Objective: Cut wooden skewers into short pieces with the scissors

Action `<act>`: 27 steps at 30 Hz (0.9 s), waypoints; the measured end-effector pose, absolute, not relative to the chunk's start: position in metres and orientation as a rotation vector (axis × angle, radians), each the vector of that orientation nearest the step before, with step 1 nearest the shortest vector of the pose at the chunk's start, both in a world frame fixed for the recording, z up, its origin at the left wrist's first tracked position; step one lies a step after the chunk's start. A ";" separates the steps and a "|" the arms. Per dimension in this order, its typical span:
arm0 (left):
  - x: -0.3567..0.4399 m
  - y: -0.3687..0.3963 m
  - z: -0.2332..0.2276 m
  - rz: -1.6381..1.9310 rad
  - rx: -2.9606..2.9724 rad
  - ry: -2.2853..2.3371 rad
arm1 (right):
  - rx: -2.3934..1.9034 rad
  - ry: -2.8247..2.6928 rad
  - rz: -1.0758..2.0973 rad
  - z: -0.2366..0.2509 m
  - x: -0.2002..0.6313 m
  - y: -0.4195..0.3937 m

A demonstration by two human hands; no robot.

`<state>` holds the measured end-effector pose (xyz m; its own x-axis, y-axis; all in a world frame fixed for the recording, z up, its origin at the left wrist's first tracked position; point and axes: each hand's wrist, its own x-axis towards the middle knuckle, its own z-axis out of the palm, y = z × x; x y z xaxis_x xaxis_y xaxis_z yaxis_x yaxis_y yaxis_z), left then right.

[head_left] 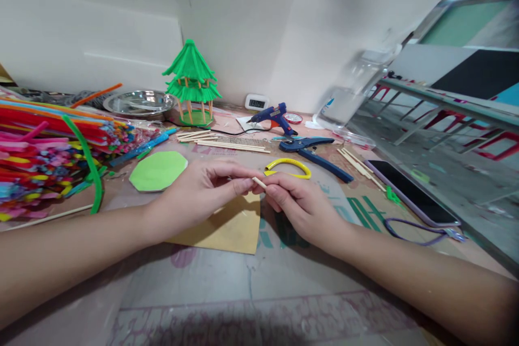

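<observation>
At a cluttered craft desk (pixel 227 303), we pinch a short wooden stick (pixel 259 183) between both hands: the left hand (pixel 203 192) closes thumb and forefinger on one end, the right hand (pixel 302 208) wraps the other, each grip pressed tight on the wood just above a tan card (pixel 231 230). A yellow curved strip (pixel 288 167) and blue cutters (pixel 312 154) lie just beyond our fingers, a blue glue gun (pixel 273 116) and a green pagoda model (pixel 192 84) farther back, bright straws (pixel 48 146) heaped at left. We judge the stick thin enough to snap or splinter if the two hands bend it, and a phone (pixel 409 189) lies near the desk's right edge, where a careless elbow might knock it off.
</observation>
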<state>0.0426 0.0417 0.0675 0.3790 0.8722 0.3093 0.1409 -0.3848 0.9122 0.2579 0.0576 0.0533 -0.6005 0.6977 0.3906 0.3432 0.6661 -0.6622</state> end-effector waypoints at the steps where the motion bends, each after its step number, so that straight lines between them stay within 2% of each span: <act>1: 0.042 0.042 0.068 1.067 1.785 0.885 | -0.804 -2.233 0.730 0.053 0.258 0.058; 10: 0.043 0.041 0.069 1.036 1.814 0.941 | -0.791 -2.246 0.841 0.054 0.256 0.059; 17: 0.039 0.045 0.077 1.102 2.032 1.163 | -0.705 -1.972 1.163 0.065 0.261 0.050; 21: 0.031 0.054 0.089 0.848 2.146 1.163 | -0.595 -1.838 1.368 0.076 0.264 0.049; 27: 0.001 0.067 0.093 0.287 2.645 1.040 | -0.796 -1.961 1.094 0.067 0.264 0.061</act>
<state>0.0012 0.0673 0.0933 0.7203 0.6891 0.0795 0.6327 -0.6996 0.3322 0.2640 0.0607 0.0666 -0.5325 0.7907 0.3020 0.1586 0.4437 -0.8820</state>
